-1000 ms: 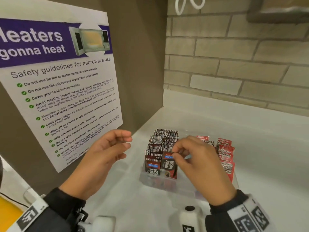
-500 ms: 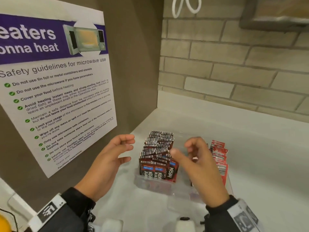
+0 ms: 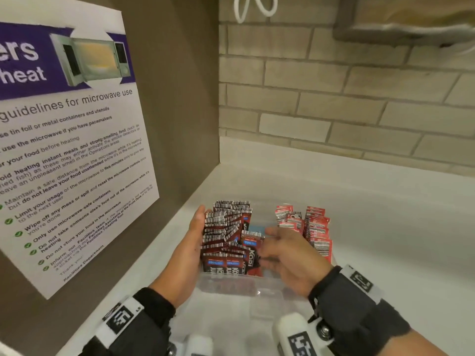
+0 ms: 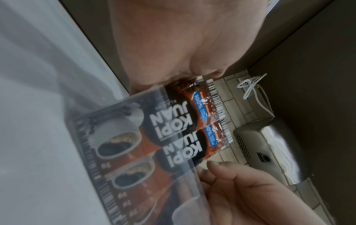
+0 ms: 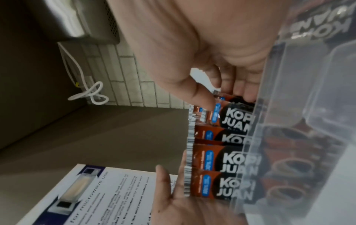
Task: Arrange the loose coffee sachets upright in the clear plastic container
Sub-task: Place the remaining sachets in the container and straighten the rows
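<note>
A clear plastic container (image 3: 231, 285) stands on the white counter. Its left part holds rows of brown Kopi Juan sachets (image 3: 227, 235) standing upright, barcode edges up. My left hand (image 3: 196, 236) lies flat against the left side of these rows, fingers straight. My right hand (image 3: 281, 249) reaches in from the right, its thumb and fingers touching the right side of the brown rows. The wrist views show the front sachets (image 4: 173, 129) through the container wall (image 5: 308, 106), with my right thumb (image 5: 204, 97) resting on a sachet's top. Neither hand holds a loose sachet.
Red sachets (image 3: 314, 227) stand in the container's right part. A microwave safety poster (image 3: 64, 150) hangs on the brown side wall close by on the left. Behind are a brick wall (image 3: 334, 98), a white cable (image 3: 254, 9) and a metal appliance (image 3: 411, 21). Bare white counter (image 3: 398, 240) stretches right.
The right hand let go of the sachet it was pinching and moved against the rows' right side. The left hand moved in from the air onto the rows' left side.
</note>
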